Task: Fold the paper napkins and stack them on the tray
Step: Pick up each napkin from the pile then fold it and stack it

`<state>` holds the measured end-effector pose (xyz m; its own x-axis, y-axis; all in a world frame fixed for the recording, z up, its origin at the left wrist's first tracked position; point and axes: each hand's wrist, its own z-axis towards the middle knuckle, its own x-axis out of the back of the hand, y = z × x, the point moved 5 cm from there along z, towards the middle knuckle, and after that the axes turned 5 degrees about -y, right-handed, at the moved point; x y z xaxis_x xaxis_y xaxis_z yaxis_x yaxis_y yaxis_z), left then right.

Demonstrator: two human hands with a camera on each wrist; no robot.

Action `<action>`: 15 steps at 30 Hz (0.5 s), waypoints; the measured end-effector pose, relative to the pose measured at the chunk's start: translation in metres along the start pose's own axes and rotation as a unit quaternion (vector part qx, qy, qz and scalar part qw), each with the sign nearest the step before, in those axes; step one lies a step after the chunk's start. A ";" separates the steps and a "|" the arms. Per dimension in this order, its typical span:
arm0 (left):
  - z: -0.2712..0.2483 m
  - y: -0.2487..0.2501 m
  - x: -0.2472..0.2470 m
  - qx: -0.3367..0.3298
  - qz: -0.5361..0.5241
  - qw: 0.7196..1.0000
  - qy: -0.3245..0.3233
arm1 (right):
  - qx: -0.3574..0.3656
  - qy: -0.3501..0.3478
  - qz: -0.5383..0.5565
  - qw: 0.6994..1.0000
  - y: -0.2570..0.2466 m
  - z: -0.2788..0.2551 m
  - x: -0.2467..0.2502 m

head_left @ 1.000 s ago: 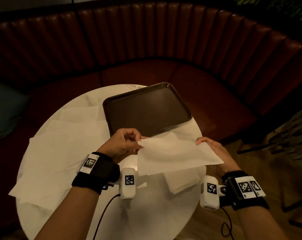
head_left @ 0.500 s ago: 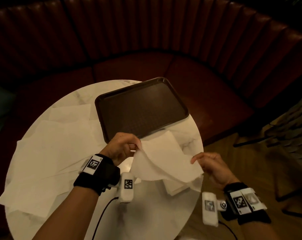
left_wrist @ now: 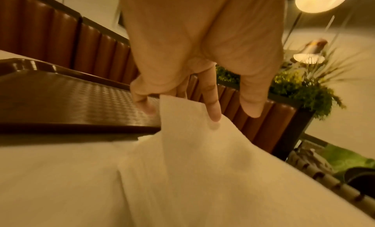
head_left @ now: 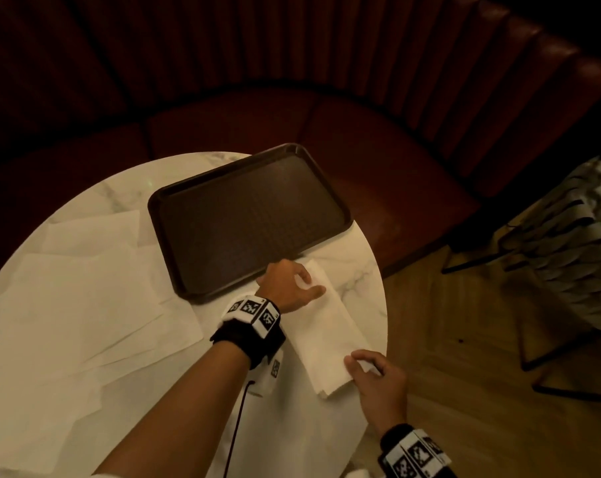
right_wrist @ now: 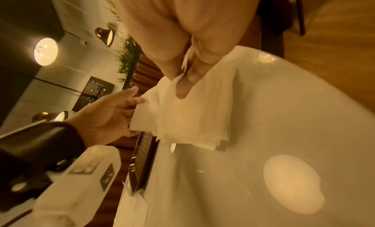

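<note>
Marble tabletop (head_left: 357, 267) under dim light: nearest me, well this side of the tray (head_left: 244, 219), the right hand (head_left: 378, 381) pinches the near corner of the folded napkin (head_left: 330, 336). Just beside the tray's near edge, the left hand (head_left: 288, 284) seems only to press the far end with straightish fingers, thumb clear. Unfolded napkins (head_left: 85, 288) lie left of the tray; a banquette (head_left: 292, 122) curves behind it.

a white napkin (head_left: 330, 336), folded into a long strip, lies just beside the dark brown tray (head_left: 247, 215).
</note>
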<state>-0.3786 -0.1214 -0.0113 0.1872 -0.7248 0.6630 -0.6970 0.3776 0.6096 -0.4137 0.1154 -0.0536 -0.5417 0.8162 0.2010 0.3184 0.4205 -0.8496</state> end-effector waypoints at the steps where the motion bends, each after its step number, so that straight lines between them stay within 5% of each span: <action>1: 0.002 -0.003 -0.004 0.012 0.027 1.000 -0.003 | 0.007 0.010 -0.001 1.000 -0.001 0.000 -0.001; 8: 0.005 -0.034 -0.025 0.061 0.135 0.988 -0.052 | 0.008 -0.053 -0.124 0.991 0.010 0.019 -0.010; 11: 0.006 -0.041 -0.026 0.062 0.107 0.992 -0.019 | -0.003 -0.075 -0.161 0.984 0.013 0.024 -0.011; 15: -0.004 -0.048 -0.023 0.071 0.139 0.987 -0.025 | 0.019 -0.074 -0.315 0.946 0.005 0.021 -0.011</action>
<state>-0.3465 -0.1204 -0.0541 -0.0571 -0.6340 0.7712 -0.8071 0.4840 0.3382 -0.4227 0.1004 -0.0699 -0.7183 0.3430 0.6053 -0.1300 0.7886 -0.6010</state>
